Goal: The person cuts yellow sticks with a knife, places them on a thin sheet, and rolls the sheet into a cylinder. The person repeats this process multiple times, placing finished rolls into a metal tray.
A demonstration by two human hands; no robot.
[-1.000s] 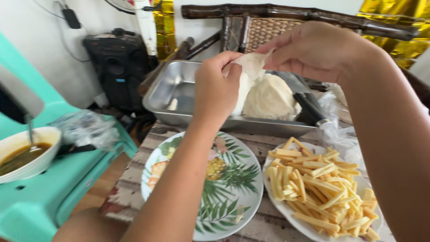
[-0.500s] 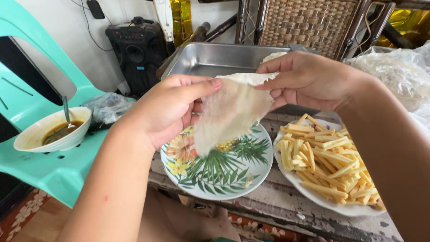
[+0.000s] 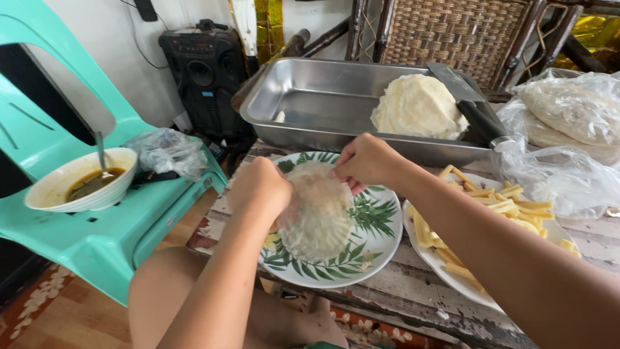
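A thin, round, off-white wrapper [image 3: 318,216] lies spread on a plate with a leaf and fruit print [image 3: 371,249]. My left hand [image 3: 261,187] pinches the wrapper's left edge. My right hand [image 3: 367,160] holds its upper right edge. To the right of that plate, a white plate [image 3: 452,278] carries several pale yellow sticks [image 3: 510,200], partly hidden by my right forearm. Behind both plates, a metal tray [image 3: 310,97] holds a stack of the same wrappers [image 3: 418,106].
A black-handled knife [image 3: 475,110] rests on the tray's right rim. Clear bags of wrappers [image 3: 568,126] sit at the right. On a teal plastic chair [image 3: 90,226] at the left stand a white bowl of brown sauce with a spoon [image 3: 81,184] and a crumpled bag [image 3: 168,152].
One wrapper was peeled off the stack in the tray, carried toward me in both hands and laid flat on the printed plate. The view tilted down.
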